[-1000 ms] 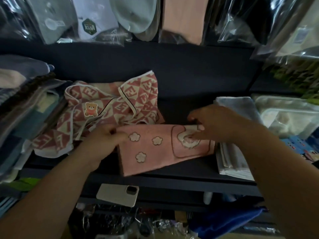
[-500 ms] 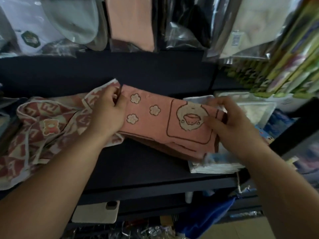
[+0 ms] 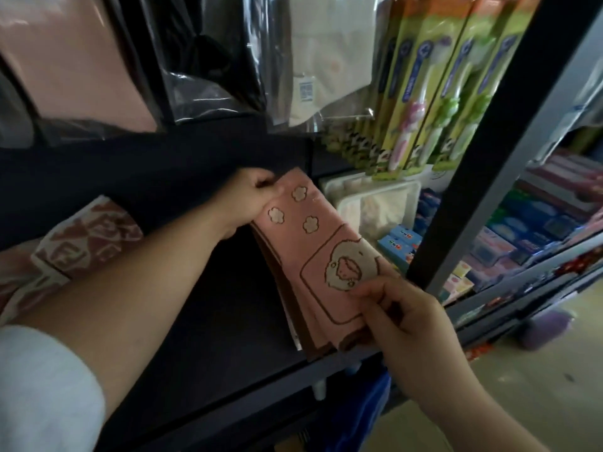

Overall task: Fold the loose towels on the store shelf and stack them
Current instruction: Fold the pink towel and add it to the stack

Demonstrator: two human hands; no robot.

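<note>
The left grip [image 3: 248,199] pinches the far end of a folded pink flower-printed cloth towel [image 3: 321,252]. The right grip [image 3: 408,324] pinches its near end, near the front edge of the dark shelf [image 3: 212,337].

Towel [image 3: 313,243]: matt pink cloth (soft nap). Bags [image 3: 208,76]: glossy clear plastic. Shelf [image 3: 228,327]: matt, dark.
</note>
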